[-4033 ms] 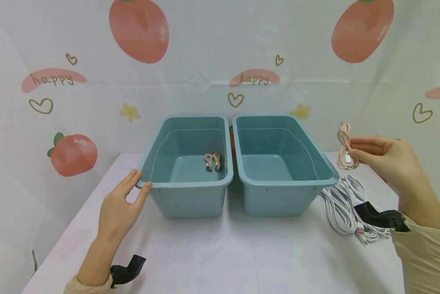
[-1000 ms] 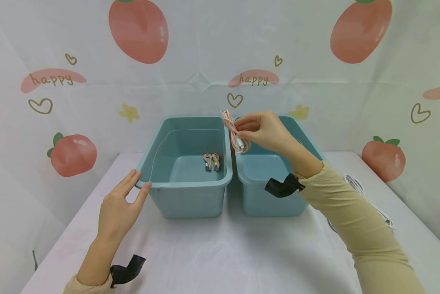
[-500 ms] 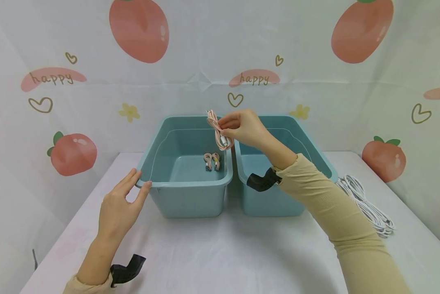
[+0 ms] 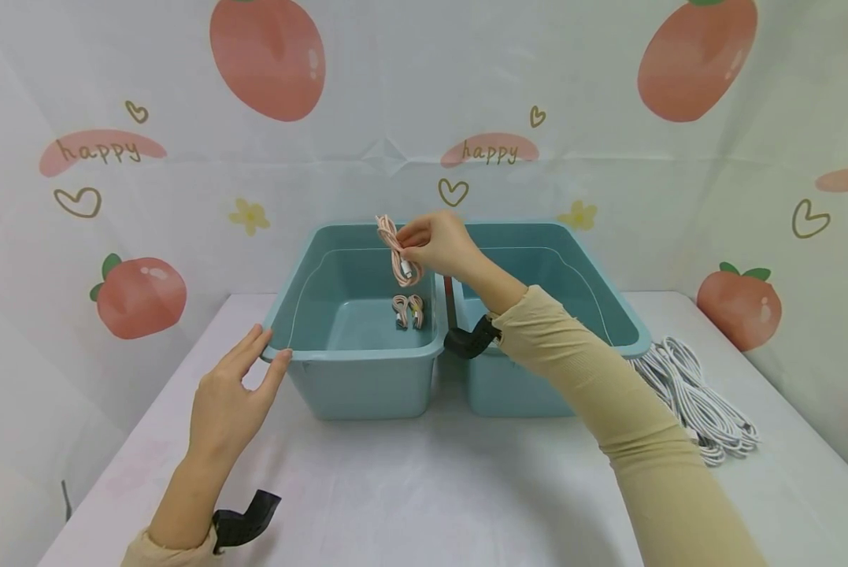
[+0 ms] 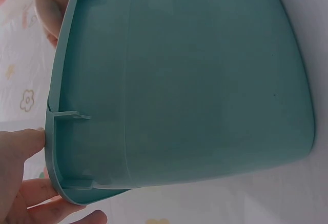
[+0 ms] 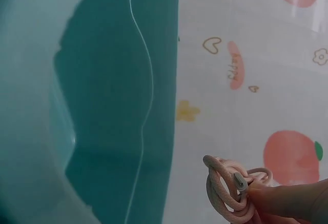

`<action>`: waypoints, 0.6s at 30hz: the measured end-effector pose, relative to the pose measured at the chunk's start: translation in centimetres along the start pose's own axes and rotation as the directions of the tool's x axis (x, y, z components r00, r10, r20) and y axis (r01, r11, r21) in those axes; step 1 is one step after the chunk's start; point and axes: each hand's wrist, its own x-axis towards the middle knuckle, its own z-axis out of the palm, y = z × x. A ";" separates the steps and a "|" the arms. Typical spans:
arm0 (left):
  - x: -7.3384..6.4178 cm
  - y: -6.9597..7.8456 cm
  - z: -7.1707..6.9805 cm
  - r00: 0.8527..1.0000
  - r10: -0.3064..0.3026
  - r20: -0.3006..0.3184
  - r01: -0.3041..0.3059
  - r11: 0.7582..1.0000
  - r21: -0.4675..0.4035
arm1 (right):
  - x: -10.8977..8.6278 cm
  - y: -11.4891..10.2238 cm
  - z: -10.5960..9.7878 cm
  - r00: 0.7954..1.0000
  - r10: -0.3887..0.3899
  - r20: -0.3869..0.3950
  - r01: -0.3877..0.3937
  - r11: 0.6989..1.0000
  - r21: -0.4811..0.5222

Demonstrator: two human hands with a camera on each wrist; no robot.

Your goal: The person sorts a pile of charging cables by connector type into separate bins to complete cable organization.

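Observation:
My right hand (image 4: 439,242) pinches a coiled pink charging cable (image 4: 399,253) above the back right part of the left blue-green bin (image 4: 367,356). A small metal-tipped plug (image 6: 240,181) shows at the side of the coil in the right wrist view. Two smaller cable bundles (image 4: 408,312) lie against that bin's right inner wall. My left hand (image 4: 228,413) rests on the bin's front left corner, thumb on the front rim and the fairly straight fingers (image 5: 38,191) along the left side.
Close on the right stands a second blue-green bin (image 4: 530,405), partly covered by my right forearm. Several coiled white cables (image 4: 703,405) lie on the table (image 4: 395,488) to its right. A printed cloth (image 4: 367,79) hangs behind the bins.
My right hand has carried the pink cable leftward, from beside the right bin, across it, to over the left bin. The left hand has stayed on the rim.

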 end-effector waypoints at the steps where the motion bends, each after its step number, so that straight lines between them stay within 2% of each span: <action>1: 0.0 0.0 0.0 1.000 0.000 0.000 0.000 1.000 0.000 | 0.2 -0.1 0.2 1.000 0.004 -0.001 -0.004 1.000 0.000; 18: 0.0 0.0 0.0 1.000 -0.005 0.005 0.005 1.000 0.001 | 3.3 -0.1 2.9 0.991 0.126 -0.046 -0.124 0.991 0.056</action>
